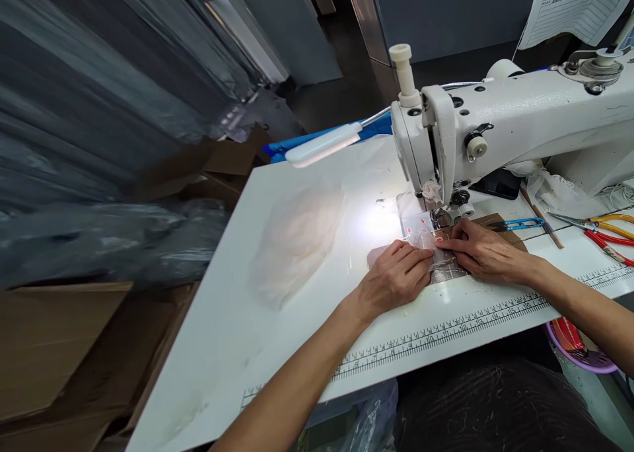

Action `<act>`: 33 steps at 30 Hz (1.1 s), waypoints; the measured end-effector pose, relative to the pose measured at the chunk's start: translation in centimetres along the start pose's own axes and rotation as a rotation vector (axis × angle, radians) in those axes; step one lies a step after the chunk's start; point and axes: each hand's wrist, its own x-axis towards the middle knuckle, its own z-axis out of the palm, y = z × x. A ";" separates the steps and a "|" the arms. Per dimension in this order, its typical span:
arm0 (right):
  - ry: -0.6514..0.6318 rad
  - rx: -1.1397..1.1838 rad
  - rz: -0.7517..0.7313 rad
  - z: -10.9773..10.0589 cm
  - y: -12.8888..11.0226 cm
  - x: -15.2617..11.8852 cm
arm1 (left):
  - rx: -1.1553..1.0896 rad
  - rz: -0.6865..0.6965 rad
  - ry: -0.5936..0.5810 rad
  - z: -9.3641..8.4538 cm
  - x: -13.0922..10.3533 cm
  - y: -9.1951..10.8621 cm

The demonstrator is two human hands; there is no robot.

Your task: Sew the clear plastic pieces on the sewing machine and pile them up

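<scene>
A small piece of sheer white fabric with red marks lies just in front of the presser foot of a white sewing machine. My left hand has its fingers curled together on the fabric's left side, holding it against the table. From the right, my right hand pinches the fabric's edge between thumb and forefinger, close to the foot. The fingertips partly cover the cloth. Brown material lies flat beside the right hand.
Right of the machine needle lie blue thread snips, yellow-handled scissors, a red-handled tool and a dark phone. A lamp reaches over the white table. Cardboard boxes stand at the left; a purple basket sits below right.
</scene>
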 end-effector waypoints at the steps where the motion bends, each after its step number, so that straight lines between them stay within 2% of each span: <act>1: 0.000 0.003 0.003 0.0 -0.1 0.0 | -0.003 -0.001 -0.002 0.0 0.0 0.0; 6: -0.004 0.076 0.041 -0.5 -0.7 -0.2 | 0.007 -0.004 -0.022 -0.1 -0.1 0.0; 9: -0.051 0.111 0.018 -0.9 -1.1 -0.2 | 0.011 -0.016 -0.045 0.0 -0.2 0.0; 14: -0.103 0.042 -0.009 -0.9 -1.4 -0.2 | -0.013 -0.023 -0.041 0.1 -0.4 0.0; 24: -0.089 0.059 -0.004 -0.8 -1.3 -0.3 | 0.007 -0.160 -0.087 -1.2 -0.6 -1.0; 28: -0.085 0.050 -0.012 -0.8 -1.3 -0.3 | -0.020 -0.148 -0.147 -0.7 -1.0 -1.5; 33: -0.093 0.048 -0.012 -0.9 -1.3 -0.3 | -0.102 -0.136 -0.112 0.0 -1.4 -1.5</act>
